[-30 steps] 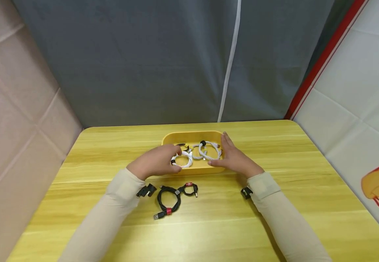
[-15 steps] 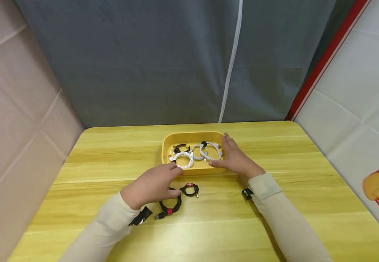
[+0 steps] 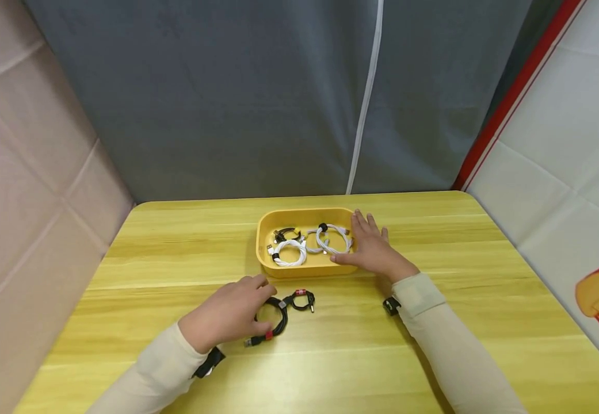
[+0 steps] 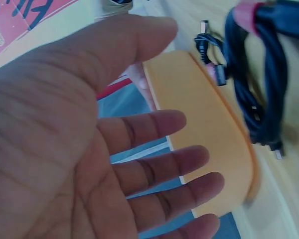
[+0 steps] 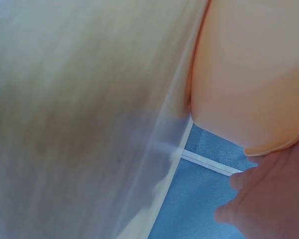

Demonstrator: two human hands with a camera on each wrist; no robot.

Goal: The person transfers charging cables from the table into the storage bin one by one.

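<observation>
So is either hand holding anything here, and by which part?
Nothing is gripped. The left hand is open over the black cable; the right hand rests flat against the yellow tray.

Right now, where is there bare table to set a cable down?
Bare wood lies left of the yellow oval tray, behind it, and along the near edge. Crowded: the coiled black cables under the left hand, and the tray's right side at the right hand.

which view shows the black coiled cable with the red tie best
The head view: the whole black coiled cable with the red tie lies on the wooden table under the left hand. The left wrist view shows only a blurred part; the right wrist view shows none.
</observation>
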